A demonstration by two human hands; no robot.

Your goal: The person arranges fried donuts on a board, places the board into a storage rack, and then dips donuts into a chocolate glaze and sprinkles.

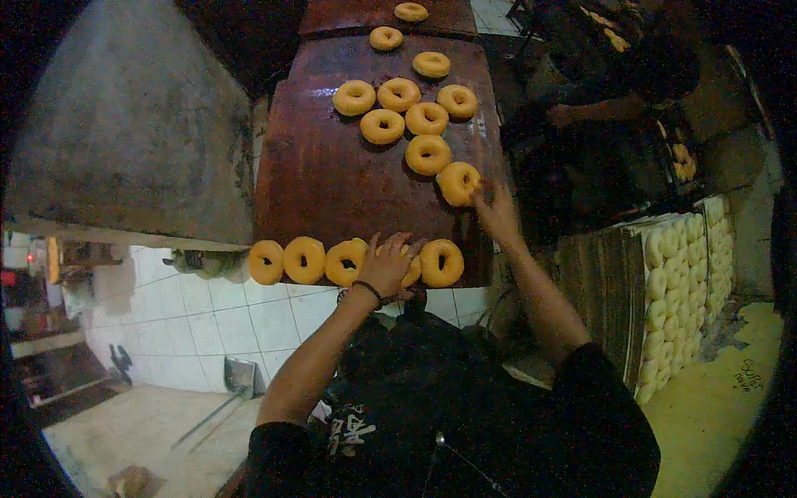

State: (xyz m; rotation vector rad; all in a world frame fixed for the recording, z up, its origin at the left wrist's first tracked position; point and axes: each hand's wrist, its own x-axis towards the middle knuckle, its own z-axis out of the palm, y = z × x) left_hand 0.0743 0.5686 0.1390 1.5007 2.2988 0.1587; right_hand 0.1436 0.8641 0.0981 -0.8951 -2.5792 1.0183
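Note:
Along the near edge of a dark red-brown table (324,178) runs a row of several golden ring doughnuts (304,241). My left hand (386,264) lies over one of these doughnuts (412,274), palm down with its fingers spread, and partly hides it. The doughnut at the row's right end (442,282) is just beside that hand. My right hand (496,212) is at the table's right edge. Its bent fingers grip the right side of another doughnut (452,192), which rests on the tabletop. The fingertips are partly dark and blurred.
More doughnuts (354,109) lie scattered toward the table's far end. A grey slab-like surface (141,124) adjoins on the left. At right, stacked boards (602,282) bear rows of pale rings (664,332). Another person's arm (598,110) shows behind them. A long-handled dustpan (241,375) stands at lower left.

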